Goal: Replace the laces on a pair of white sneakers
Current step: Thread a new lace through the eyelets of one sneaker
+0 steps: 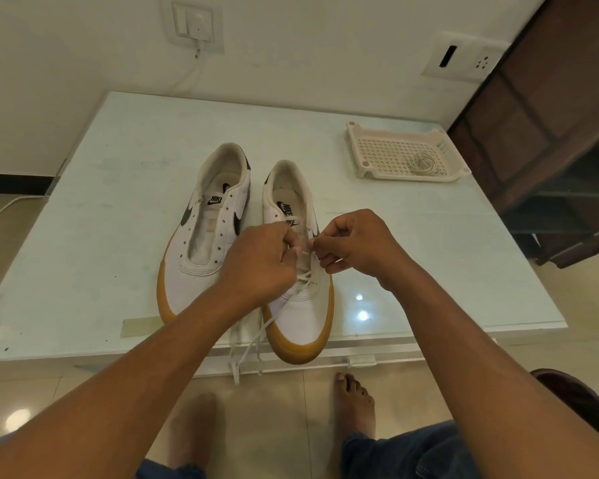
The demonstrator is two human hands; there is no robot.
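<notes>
Half-laced sneaker (301,319) at the table's (118,167) front edge. My left hand (256,261) clenches the white lace (253,344) at the eyelets and my right hand (357,243) pinches its tip. Lace is limp and light, so grip the stiff tip.

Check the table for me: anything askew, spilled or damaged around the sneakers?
Nothing spilled or damaged. One oddity: the lace ends of the sneaker being laced dangle off the table's near edge, where they could snag.

Right hand (357,247) pinches lace (305,253); left hand (256,262) grips sneaker (301,319).
</notes>
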